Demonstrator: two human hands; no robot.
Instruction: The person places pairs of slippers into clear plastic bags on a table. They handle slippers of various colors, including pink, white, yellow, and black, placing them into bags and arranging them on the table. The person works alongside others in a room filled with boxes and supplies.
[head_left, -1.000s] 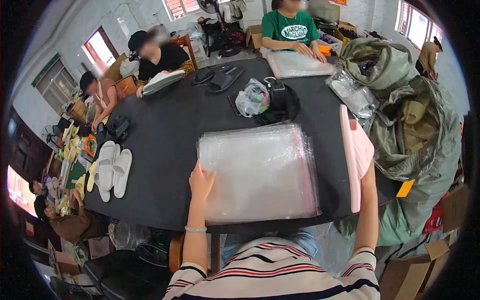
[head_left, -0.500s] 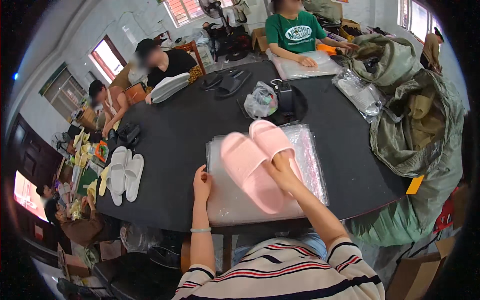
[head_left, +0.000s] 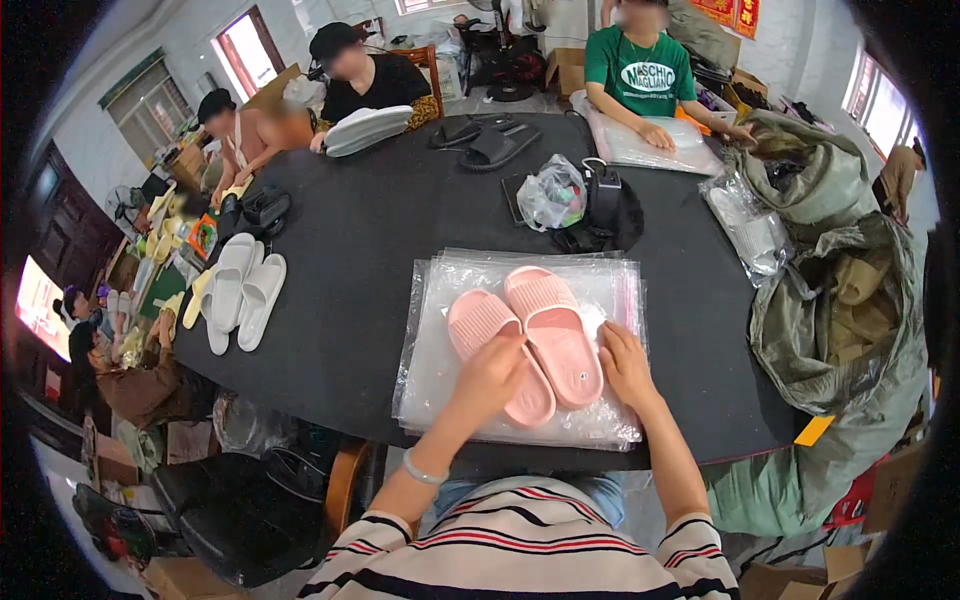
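A pair of pink slippers lies side by side, toes away from me, on a stack of clear plastic bags (head_left: 425,395). Over the left pink slipper (head_left: 482,322) my left hand (head_left: 492,375) is closed, its fingertips at the inner edge beside the strap; its thumb is hidden. Just right of the right pink slipper (head_left: 565,350), my right hand (head_left: 626,365) rests low over the bags, fingers loosely bent and slightly apart, with nothing visible in them. A bracelet circles my left wrist.
White slippers (head_left: 262,292) lie at the left of the black table (head_left: 345,260). Beyond the stack are a knotted plastic bag (head_left: 552,195) and dark slippers (head_left: 500,146). Bagged slippers (head_left: 748,230) and big open sacks (head_left: 835,310) stand right. Co-workers sit around the far side.
The pink slippers have come down from my right hand onto the bag stack. My right hand has let go and moved right; my left hand has moved onto the left slipper.
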